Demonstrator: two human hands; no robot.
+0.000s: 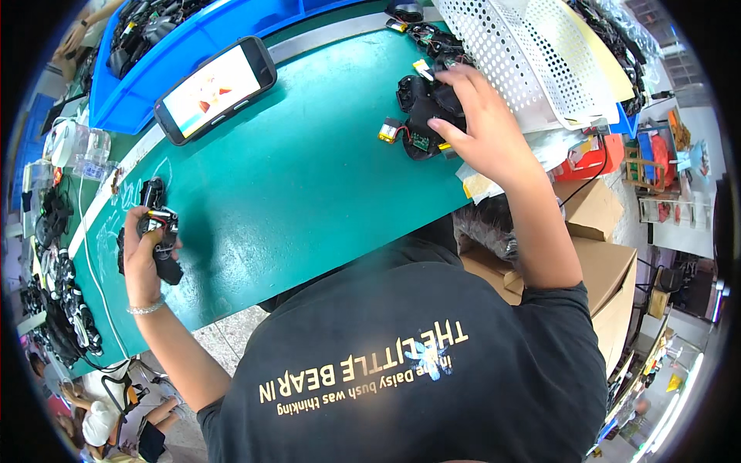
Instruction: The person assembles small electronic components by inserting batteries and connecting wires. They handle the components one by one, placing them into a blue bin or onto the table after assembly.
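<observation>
On the left of the green table, my left hand [142, 255] is closed around a black plastic housing [168, 267] with small wires and electronic parts showing. Another black piece [152, 190] lies just beyond its fingers. My right hand [488, 127] is at the far right, its thumb and fingers spread over a group of black plastic housings [421, 100]. Whether its fingertips press on them, I cannot tell. Beside these housings, a small silver-and-yellow battery [388, 130] hangs on red wires, near a green circuit board [421, 142].
A phone [216, 90] with a lit screen leans by a blue bin [116, 100] of black parts. A white perforated basket [532, 62] stands at the far right. Along the left edge lie a white cable [93, 262] and more black parts [65, 309]. Cardboard boxes [602, 285] sit at right.
</observation>
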